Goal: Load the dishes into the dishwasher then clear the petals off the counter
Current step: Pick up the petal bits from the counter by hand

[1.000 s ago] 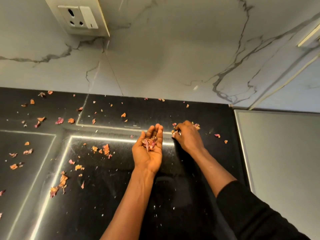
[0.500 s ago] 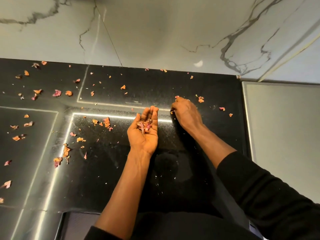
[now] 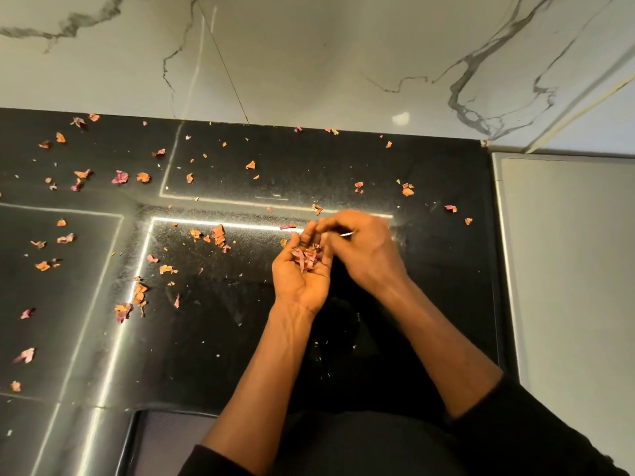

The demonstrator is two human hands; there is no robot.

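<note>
Dried pink and orange petals lie scattered over the black counter (image 3: 240,338), thickest on its left half (image 3: 137,297). A few more petals (image 3: 408,190) lie at the back right. My left hand (image 3: 302,286) is palm up and cupped above the counter's middle, carrying a small heap of petals (image 3: 305,258). My right hand (image 3: 367,252) hovers palm down right beside it. Its fingertips are bunched over my left fingers and pinch small petal bits that are mostly hidden.
A white marble wall (image 3: 309,63) closes off the back of the counter. A grey flat surface (image 3: 567,269) adjoins the counter on the right. The counter's front edge runs along the bottom, with my dark sleeves below it.
My right hand left the counter behind my left hand and came over to my left fingertips. The left hand stays cupped with its petals. The view has tilted down.
</note>
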